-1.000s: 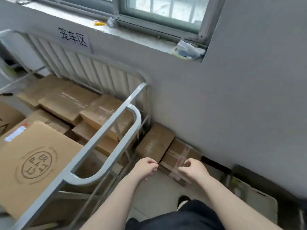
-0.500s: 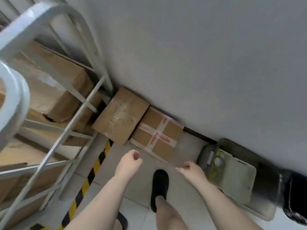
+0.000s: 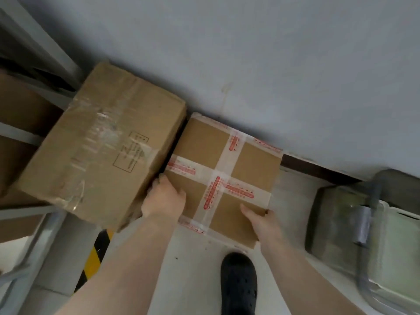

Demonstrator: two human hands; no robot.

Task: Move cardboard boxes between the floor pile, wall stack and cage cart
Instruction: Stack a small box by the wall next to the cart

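grey wall (image 3: 272, 64) backs a taped box (image 3: 245, 164) on the floor (beside a larger box (image 3: 102, 144)); left hand (image 3: 164, 198) grips its left edge, right hand (image 3: 261, 220) its near corner.

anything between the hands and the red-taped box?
Nothing visible. The left hand already grips the left edge of the red-taped box, in the narrow gap beside the larger clear-taped box, and the right hand holds its near right corner. The wall backs both boxes.
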